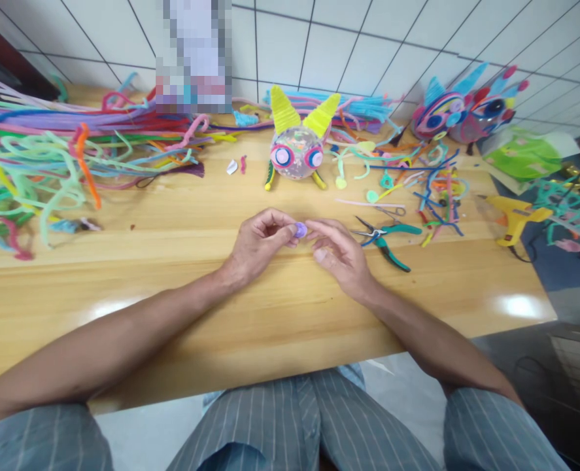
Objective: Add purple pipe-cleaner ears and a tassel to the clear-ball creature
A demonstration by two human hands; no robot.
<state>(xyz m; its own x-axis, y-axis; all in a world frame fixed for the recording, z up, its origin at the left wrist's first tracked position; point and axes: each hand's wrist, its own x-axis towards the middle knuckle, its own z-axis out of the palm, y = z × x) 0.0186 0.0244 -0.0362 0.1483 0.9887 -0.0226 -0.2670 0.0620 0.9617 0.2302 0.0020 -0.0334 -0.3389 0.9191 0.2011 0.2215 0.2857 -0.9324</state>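
Between the thumb and fingers of my left hand point(265, 241) is a small purple pipe-cleaner coil point(300, 229), flat and round. My right hand point(339, 252) is just right of it, fingers stretched and thumb apart; its fingertips come close to the coil, and I cannot tell whether they touch. Behind my hands stands a clear round craft figure point(297, 154) with yellow ears, ringed pink-and-blue eyes and short yellow-tipped legs. Pliers with teal handles point(388, 242) lie on the table to the right of my right hand, beside small scissors point(392, 211).
Pipe cleaners point(39, 163) are heaped at the left, with cut scraps point(441, 196) at the right. A yellow glue gun point(515, 219) rests near the right edge of the wooden table point(172, 347). More decorated figures point(439, 121) stand against the tiled wall point(358, 39).
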